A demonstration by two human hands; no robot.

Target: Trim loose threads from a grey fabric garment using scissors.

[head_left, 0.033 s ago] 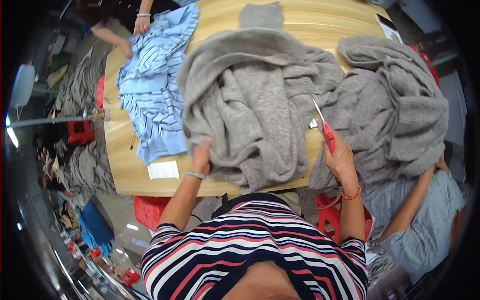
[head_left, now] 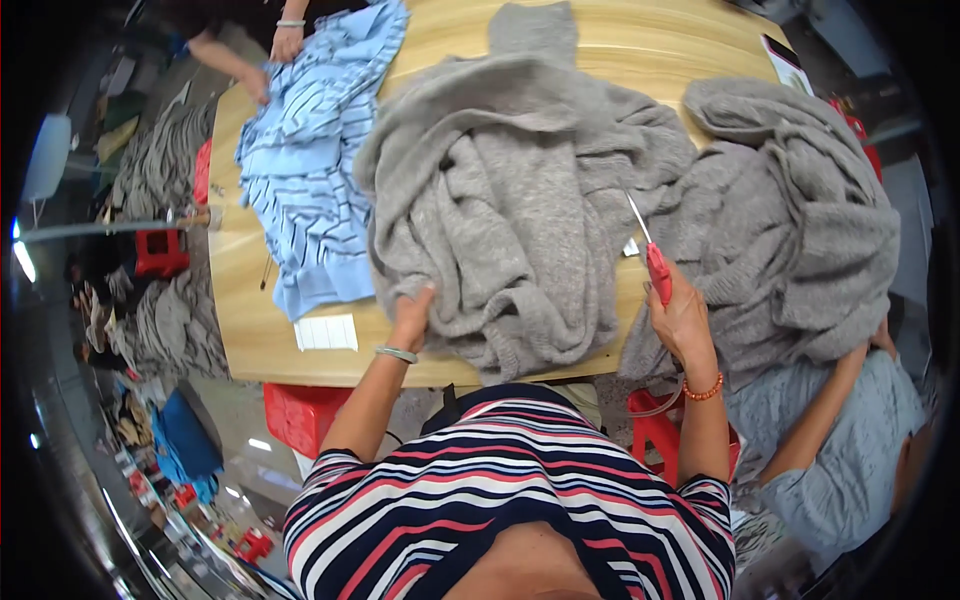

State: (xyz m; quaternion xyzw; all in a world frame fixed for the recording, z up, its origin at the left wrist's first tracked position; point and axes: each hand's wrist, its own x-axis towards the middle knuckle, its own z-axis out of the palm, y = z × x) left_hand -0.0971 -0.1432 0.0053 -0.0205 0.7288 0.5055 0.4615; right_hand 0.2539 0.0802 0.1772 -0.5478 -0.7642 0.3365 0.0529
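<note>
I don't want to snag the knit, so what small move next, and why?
Perhaps lift the red-handled tool slightly: your right hand holds it with the blade pointing across the middle grey garment, which your left hand touches.

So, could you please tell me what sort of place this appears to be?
Probably a garment workshop: bulky grey knitted garments and a light-blue striped cloth garment lie on a pale wood-grain table, and the right hand holds a slim metal tool with a red handle.
</note>
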